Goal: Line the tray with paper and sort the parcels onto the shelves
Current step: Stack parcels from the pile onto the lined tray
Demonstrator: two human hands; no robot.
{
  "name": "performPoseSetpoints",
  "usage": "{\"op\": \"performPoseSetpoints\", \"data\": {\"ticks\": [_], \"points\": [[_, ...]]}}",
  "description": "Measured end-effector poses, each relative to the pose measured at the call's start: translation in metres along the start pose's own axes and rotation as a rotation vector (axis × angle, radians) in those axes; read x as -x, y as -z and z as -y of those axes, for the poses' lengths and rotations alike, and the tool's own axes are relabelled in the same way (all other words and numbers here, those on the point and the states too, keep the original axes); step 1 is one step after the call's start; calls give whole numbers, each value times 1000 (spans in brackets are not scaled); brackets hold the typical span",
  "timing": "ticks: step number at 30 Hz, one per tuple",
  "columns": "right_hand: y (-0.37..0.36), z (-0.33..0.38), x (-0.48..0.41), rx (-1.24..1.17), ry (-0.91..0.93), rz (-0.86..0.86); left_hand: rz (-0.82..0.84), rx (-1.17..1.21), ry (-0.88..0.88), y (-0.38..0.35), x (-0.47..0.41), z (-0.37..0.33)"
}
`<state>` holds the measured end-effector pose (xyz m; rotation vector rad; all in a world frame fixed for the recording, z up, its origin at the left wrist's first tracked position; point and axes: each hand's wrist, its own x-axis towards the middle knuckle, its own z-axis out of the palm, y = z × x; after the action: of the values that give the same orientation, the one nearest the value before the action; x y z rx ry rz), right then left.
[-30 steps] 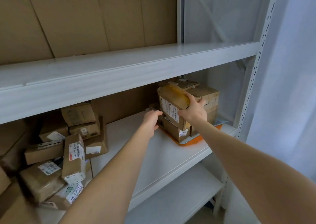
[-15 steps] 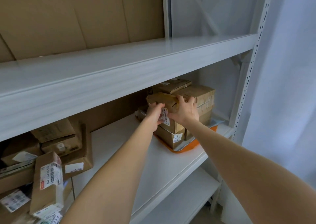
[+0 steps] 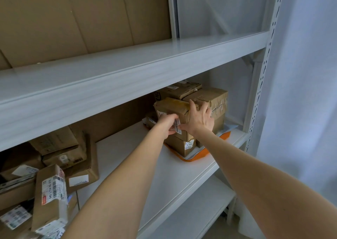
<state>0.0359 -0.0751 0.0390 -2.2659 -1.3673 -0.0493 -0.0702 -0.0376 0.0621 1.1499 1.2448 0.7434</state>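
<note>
The head view, the only one, looks up and right along a white rack where three shelves show: the upper shelf (image 3: 127, 65), bare apart from brown cardboard sheets (image 3: 73, 19) leaning at its back, the middle shelf (image 3: 164, 174), and a lower shelf (image 3: 191, 215). The orange tray (image 3: 225, 136) sits at the right end of the middle shelf, and white paper (image 3: 228, 128) pokes over its rim, so the lining looks done. Both hands reach in to the top parcel (image 3: 173, 108), which sits on the stack in the tray. The left hand (image 3: 166, 125) is curled against its front face at the label, and the right hand (image 3: 197, 119) grips its right corner, fingers spread and hooked over the upper edge and thumb low on the front. Two hands on one small box suggests squaring it up on the box below (image 3: 180, 144) so it does not slide off. The parcels are packed tight and two layers high, probably to keep them inside the tray. At least five parcels show there, counting the large taped box (image 3: 211, 96) and the flat one at the back (image 3: 179, 90); any others are hidden. A loose pile (image 3: 54, 165) of about seven parcels lies at the left end of the same shelf, well apart from the tray, likely waiting to be sorted; the edge of the view cuts it off.
</note>
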Motion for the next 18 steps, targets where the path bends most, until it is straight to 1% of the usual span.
{"op": "performPoseSetpoints", "data": {"ticks": [6, 10, 13, 18], "points": [[6, -3, 3, -4, 5, 36, -47, -52, -7, 2, 4, -3], [13, -3, 7, -3, 17, 21, -79, -64, -24, 2, 13, -5], [19, -1, 11, -16, 32, -3, -119, -92, -60, 2, 20, -8], [29, 1, 19, -18, 79, -20, -233, -154, -148, 8, 25, -9]]}}
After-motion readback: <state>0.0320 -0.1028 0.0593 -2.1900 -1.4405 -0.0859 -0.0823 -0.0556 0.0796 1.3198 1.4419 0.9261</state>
